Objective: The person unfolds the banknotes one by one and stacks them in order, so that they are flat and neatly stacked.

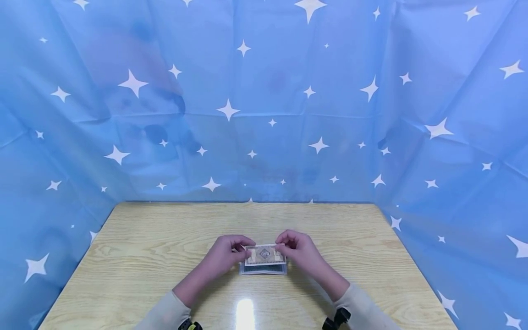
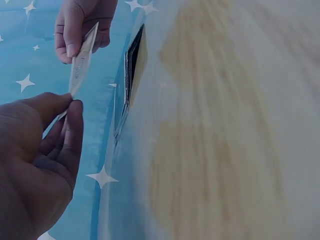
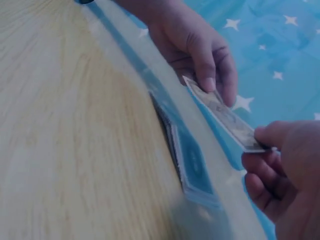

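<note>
Between my hands hangs a rectangular printed note (image 1: 265, 255), tan with a decorated border and a diamond mark in the middle; it resembles play money. My left hand (image 1: 224, 255) pinches its left end between thumb and fingers. At the other end, my right hand (image 1: 304, 253) pinches it the same way. Just below lies a stack of similar-sized notes (image 1: 264, 269) with a dark green-blue top face. In the right wrist view, the held note (image 3: 227, 119) is tilted and apart from the stack (image 3: 195, 162). The left wrist view shows the stack (image 2: 131, 70) edge-on.
The stack lies on a light wood-grain table (image 1: 165, 238) near its middle. A blue cloth with white stars (image 1: 264, 91) hangs behind the table and along both sides. A bright light reflection shows on the tabletop toward the front.
</note>
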Action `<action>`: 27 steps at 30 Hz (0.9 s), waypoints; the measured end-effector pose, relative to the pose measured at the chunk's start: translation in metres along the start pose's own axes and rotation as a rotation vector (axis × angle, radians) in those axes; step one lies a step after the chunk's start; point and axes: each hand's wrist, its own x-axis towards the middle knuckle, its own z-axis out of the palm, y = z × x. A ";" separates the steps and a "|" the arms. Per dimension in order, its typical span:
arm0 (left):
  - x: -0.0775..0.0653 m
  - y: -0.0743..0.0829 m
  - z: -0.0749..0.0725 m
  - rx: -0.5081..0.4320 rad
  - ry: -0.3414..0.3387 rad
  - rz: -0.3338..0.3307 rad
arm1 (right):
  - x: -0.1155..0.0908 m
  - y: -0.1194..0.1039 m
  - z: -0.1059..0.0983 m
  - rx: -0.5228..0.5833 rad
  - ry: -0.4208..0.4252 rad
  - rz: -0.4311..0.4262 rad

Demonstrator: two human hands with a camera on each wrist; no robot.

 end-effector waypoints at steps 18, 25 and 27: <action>0.012 -0.007 -0.001 0.293 -0.151 0.057 | -0.002 0.011 0.015 -0.313 -0.027 -0.065; 0.015 -0.011 0.001 0.367 -0.179 0.061 | -0.002 0.012 0.018 -0.425 -0.031 -0.124; 0.016 -0.010 0.001 0.387 -0.184 0.069 | -0.002 0.013 0.018 -0.460 -0.036 -0.126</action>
